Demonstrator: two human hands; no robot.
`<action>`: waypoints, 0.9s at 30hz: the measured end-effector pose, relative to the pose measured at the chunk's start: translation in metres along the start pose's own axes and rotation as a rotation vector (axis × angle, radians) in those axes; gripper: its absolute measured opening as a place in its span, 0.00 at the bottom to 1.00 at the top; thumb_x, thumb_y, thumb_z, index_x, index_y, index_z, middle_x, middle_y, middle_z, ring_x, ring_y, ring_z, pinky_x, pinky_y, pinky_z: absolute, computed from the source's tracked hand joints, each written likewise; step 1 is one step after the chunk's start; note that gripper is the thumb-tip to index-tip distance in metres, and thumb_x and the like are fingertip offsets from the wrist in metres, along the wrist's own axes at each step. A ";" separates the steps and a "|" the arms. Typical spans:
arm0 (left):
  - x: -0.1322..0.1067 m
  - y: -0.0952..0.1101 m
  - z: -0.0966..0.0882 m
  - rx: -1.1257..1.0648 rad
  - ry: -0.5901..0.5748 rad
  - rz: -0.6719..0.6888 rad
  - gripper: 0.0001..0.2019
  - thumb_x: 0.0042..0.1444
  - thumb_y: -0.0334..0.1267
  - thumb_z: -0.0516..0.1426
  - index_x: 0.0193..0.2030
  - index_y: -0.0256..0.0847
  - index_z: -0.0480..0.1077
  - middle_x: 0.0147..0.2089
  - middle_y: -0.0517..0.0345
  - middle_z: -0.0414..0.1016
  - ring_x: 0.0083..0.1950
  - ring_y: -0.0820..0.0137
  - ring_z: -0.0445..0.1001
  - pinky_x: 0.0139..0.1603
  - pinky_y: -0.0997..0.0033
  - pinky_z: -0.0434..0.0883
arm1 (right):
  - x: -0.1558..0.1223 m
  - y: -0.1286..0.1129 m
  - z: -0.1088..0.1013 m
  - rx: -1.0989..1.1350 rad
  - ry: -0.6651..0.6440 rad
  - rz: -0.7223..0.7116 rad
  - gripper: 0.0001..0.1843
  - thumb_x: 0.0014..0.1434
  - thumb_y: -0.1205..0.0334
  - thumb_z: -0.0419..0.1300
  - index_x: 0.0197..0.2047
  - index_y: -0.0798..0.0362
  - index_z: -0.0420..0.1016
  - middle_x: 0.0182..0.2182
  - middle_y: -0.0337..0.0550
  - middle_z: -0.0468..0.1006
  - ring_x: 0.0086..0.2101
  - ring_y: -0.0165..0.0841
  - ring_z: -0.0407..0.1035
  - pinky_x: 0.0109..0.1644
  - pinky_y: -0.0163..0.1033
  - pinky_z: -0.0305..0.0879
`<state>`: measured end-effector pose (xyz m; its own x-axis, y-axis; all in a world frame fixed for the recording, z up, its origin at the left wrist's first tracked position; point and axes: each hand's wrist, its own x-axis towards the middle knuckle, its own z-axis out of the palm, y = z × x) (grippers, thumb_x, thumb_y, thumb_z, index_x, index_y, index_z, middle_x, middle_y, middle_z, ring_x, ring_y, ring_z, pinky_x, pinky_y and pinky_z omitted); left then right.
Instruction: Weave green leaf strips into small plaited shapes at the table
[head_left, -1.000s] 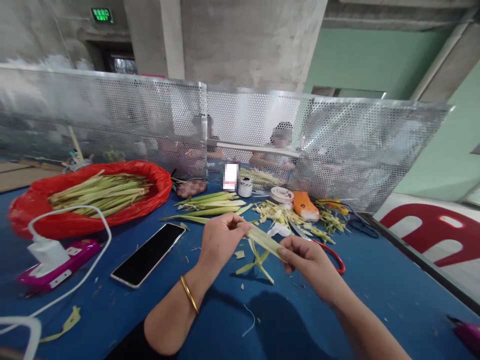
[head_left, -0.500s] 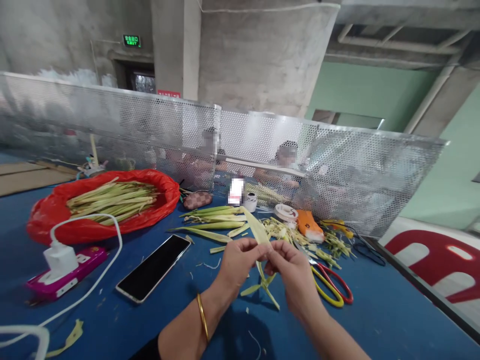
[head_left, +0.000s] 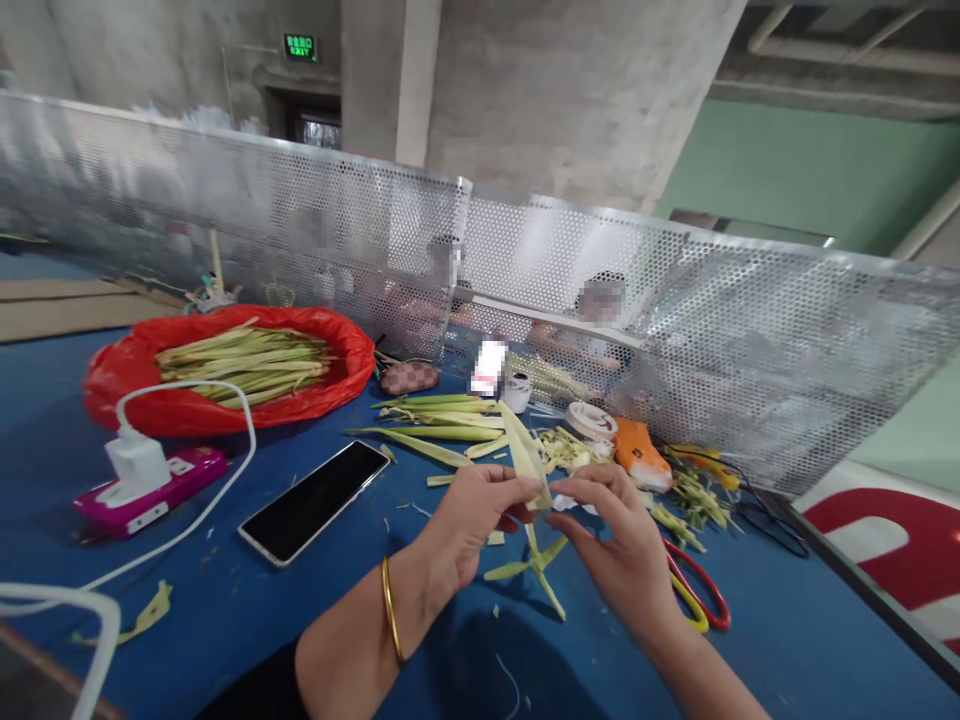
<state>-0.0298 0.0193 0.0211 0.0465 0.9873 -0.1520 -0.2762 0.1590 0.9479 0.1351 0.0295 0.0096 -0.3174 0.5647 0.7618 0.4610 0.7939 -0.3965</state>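
My left hand (head_left: pixel 480 520), with a gold bangle at the wrist, pinches a pale green leaf strip (head_left: pixel 523 440) between thumb and fingers. The strip's broad end points up and away. Below the fingers are narrow crossed leaf pieces (head_left: pixel 536 568); whether they join the held strip I cannot tell. Just right of the strip is my right hand (head_left: pixel 622 540), thumb and index finger apart, fingertips close to the strip's edge. Beside that hand, partly hidden by it, lie scissors with red and yellow handles (head_left: pixel 709 590). Long green leaves (head_left: pixel 442 432) lie beyond my left hand.
A red plastic bag (head_left: pixel 356 365) holds more leaves at the left. Nearer are a black-screened phone (head_left: pixel 315 500) and a purple power strip (head_left: pixel 154 490) with a white cable. Leaf scraps, a tape roll (head_left: pixel 591 420) and an orange packet (head_left: pixel 642 455) lie before a perforated metal screen (head_left: pixel 555 250); people sit behind it.
My right thumb and index finger have parted from the leaf strip and moved slightly right. My left hand keeps its pinch. The view has tilted down and turned left.
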 end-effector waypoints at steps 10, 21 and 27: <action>-0.003 -0.002 0.001 -0.043 -0.104 -0.113 0.12 0.39 0.41 0.66 0.21 0.39 0.69 0.21 0.64 0.65 0.25 0.77 0.62 0.22 0.78 0.52 | -0.001 -0.005 -0.001 -0.018 -0.007 -0.161 0.09 0.57 0.74 0.61 0.37 0.50 0.77 0.32 0.40 0.68 0.31 0.30 0.67 0.33 0.34 0.65; 0.001 -0.008 0.002 -0.004 -0.025 0.039 0.12 0.40 0.42 0.66 0.24 0.35 0.73 0.22 0.58 0.71 0.24 0.75 0.67 0.24 0.77 0.62 | 0.001 -0.002 -0.001 0.079 -0.055 0.047 0.05 0.58 0.69 0.61 0.32 0.49 0.77 0.32 0.41 0.70 0.33 0.32 0.68 0.35 0.35 0.65; -0.002 -0.006 0.005 0.055 -0.018 0.129 0.07 0.44 0.38 0.64 0.24 0.36 0.76 0.23 0.59 0.72 0.26 0.75 0.69 0.25 0.77 0.64 | 0.005 -0.006 0.001 0.280 -0.030 0.412 0.06 0.52 0.61 0.65 0.25 0.52 0.74 0.31 0.43 0.75 0.34 0.36 0.70 0.37 0.38 0.65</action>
<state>-0.0237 0.0165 0.0171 0.0312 0.9992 -0.0232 -0.2278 0.0297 0.9733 0.1303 0.0279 0.0158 -0.1811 0.8471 0.4996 0.3139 0.5312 -0.7869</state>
